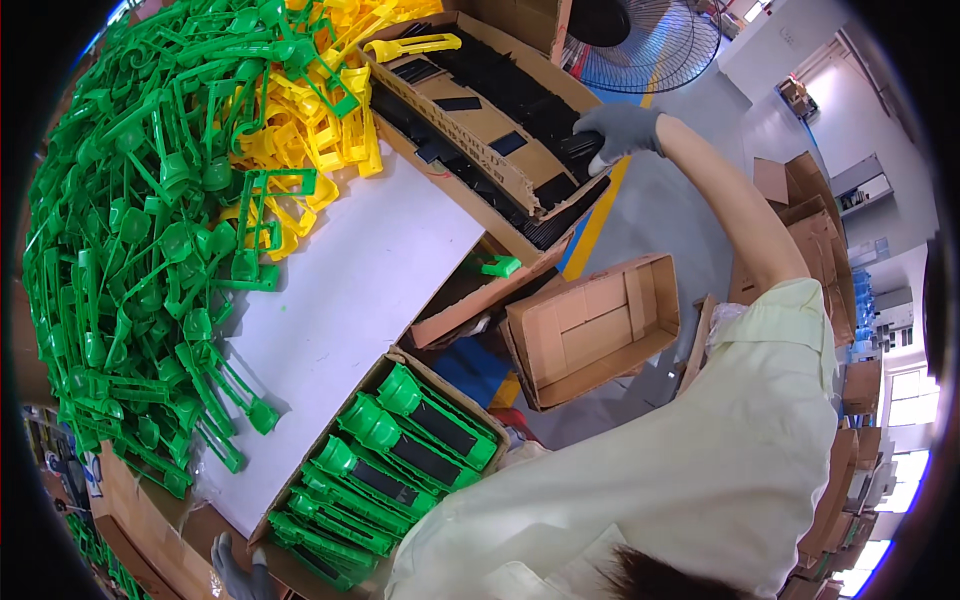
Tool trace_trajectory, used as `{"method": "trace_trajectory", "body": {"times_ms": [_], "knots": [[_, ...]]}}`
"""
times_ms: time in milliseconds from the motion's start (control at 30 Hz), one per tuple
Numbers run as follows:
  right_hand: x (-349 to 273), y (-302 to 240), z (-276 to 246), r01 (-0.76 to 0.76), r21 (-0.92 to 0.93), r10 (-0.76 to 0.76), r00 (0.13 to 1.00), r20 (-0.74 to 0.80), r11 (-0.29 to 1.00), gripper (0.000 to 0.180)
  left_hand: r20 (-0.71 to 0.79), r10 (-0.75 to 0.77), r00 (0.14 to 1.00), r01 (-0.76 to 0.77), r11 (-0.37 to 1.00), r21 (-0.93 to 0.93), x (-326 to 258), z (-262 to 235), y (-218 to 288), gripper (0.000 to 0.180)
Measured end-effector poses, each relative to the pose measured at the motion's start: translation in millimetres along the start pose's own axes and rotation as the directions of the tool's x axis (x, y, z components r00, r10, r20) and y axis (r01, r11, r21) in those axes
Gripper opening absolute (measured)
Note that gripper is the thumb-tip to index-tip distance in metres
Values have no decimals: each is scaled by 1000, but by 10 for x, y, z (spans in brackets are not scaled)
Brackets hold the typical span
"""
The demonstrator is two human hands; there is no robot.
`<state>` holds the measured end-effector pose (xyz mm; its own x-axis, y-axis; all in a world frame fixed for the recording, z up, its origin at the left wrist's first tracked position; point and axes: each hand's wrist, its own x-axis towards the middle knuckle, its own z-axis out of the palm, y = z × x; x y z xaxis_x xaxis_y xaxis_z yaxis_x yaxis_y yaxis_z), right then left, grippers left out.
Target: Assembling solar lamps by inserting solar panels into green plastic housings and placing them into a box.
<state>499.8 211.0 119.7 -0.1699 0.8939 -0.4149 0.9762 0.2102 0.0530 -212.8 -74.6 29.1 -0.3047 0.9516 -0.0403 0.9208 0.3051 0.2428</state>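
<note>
My right hand (622, 132), in a grey glove, reaches to the right side of a cardboard box of black strips (515, 85). Its fingers and thumb close around a few black strips (580, 150) at the box's edge. At the lower left, my left hand (238, 572), also gloved in grey, has thumb and fingers apart and nothing visible between them. It is beside the corner of an open cardboard box (262, 535). Inside that box lie rows of green plastic holders (372, 425), several with a black strip along them.
A large heap of green plastic parts (130, 230) covers the white table's (340, 280) left side, with yellow plastic parts (320, 120) behind. An open cardboard box (590, 330) stands right of the table. A fan (650, 45) is at the far right, and stacked cartons (815, 240) stand farther right.
</note>
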Motion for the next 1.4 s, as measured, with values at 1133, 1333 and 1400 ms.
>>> {"method": "trace_trajectory", "body": {"times_ms": [1133, 1333, 1400], "knots": [[908, -2845, 577, 670, 99, -614, 721, -320, 735, 24, -195, 271, 942, -312, 924, -220, 503, 126, 1225, 35], [1328, -3365, 969, 697, 199, -576, 693, -433, 689, 48, -185, 279, 942, -324, 900, -291, 564, 281, 1274, 37], [1327, -3380, 996, 716, 201, -561, 662, -497, 668, 49, -136, 164, 977, -202, 915, -348, 513, 267, 1173, 33]]}}
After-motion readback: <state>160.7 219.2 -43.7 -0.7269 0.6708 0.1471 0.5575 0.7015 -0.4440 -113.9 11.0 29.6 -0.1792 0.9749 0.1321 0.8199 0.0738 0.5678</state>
